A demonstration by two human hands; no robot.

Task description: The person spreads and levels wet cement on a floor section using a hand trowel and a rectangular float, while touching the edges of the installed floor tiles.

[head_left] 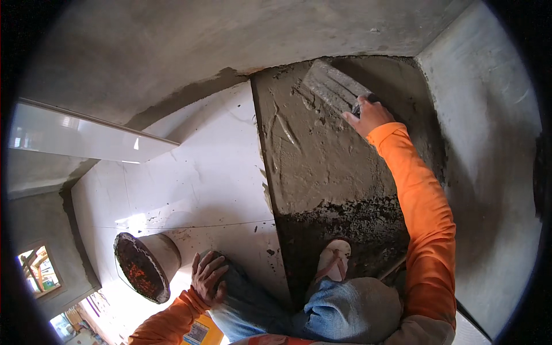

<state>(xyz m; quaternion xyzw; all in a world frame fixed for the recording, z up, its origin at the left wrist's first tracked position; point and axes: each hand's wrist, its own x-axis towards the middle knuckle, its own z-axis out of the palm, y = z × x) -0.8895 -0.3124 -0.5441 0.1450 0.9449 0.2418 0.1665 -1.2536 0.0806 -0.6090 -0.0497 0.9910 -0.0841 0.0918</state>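
My right hand (374, 115) is closed round the handle of a rectangular trowel (336, 86), whose flat back is streaked with mortar. The blade lies tilted against the wet grey mortar bed (339, 167), near the far wall. Trowel marks and ridges run across the mortar, and its near edge breaks into dark, rough crumbs. On my left knee rests my left hand (208, 279), fingers spread and nothing in them. Just left of that hand stands a bucket (167, 256) with a mortar-crusted rim and a dark inside.
Large white floor tiles (195, 172) border the mortar on the left, specked with mortar. Bare plastered walls (483, 115) enclose the far and right sides. A glossy white panel (86, 135) juts in at left. My sandalled foot (335, 259) is at the dark near strip. A yellow package (204, 330) lies near my left arm.
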